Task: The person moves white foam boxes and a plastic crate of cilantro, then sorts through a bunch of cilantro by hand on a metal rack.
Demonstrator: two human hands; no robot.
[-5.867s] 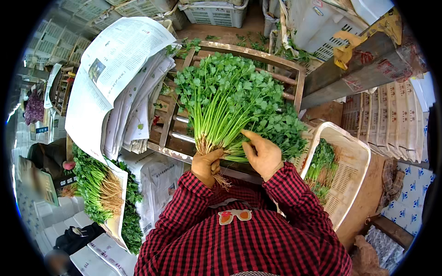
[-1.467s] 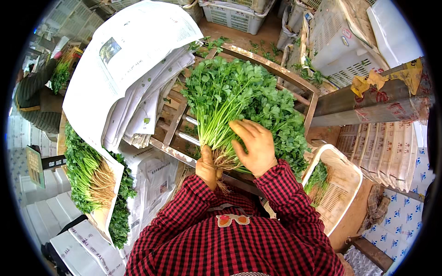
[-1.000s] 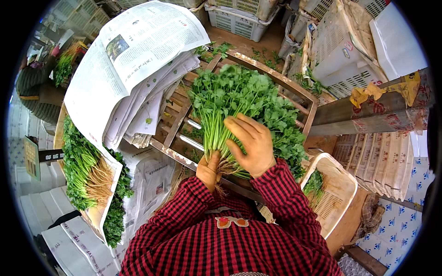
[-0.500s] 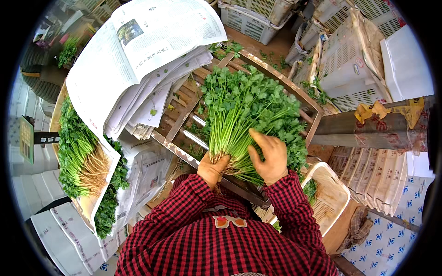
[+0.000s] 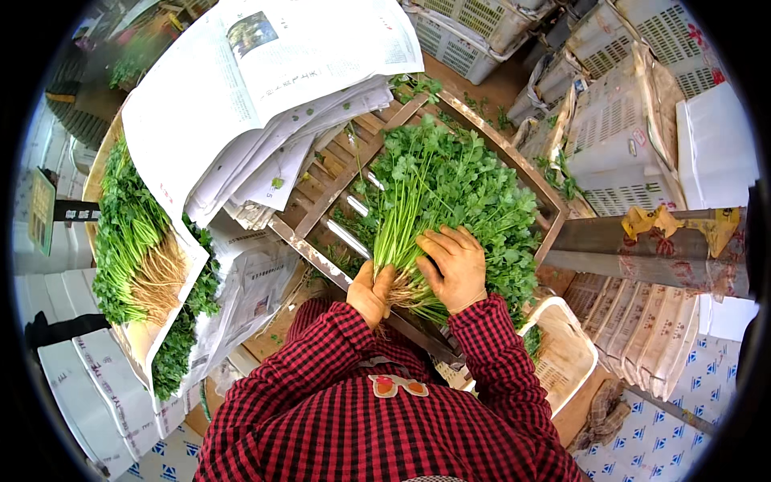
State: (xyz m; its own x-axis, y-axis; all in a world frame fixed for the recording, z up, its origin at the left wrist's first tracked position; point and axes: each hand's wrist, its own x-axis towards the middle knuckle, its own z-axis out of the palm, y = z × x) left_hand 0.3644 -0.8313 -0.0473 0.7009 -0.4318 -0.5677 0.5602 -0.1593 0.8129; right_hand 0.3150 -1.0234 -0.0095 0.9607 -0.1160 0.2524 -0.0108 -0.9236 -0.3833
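A pile of coriander [image 5: 474, 185], with green leaves, thin pale stems and tan roots, lies on a wooden slatted frame [image 5: 321, 210] in front of me. My left hand [image 5: 370, 296] is closed round the root ends of some stems at the pile's near left side. Resting across the stems just to the right is my right hand [image 5: 453, 269], its fingers stretched out and its thumb apart. Its palm side and whatever lies beneath are hidden. The roots show between both hands.
Printed newspaper sheets [image 5: 297, 60] are stacked at the upper left. Below them, more coriander [image 5: 132, 233] lies roots inward beside a scale display [image 5: 42, 210]. A cream plastic basket [image 5: 572, 353] stands at my right, near a metal beam [image 5: 642, 249] and stacked crates [image 5: 614, 140].
My right hand has shifted left and down onto the stems, its fingers closer together. The left hand keeps its hold at the roots. The whole view has shifted slightly.
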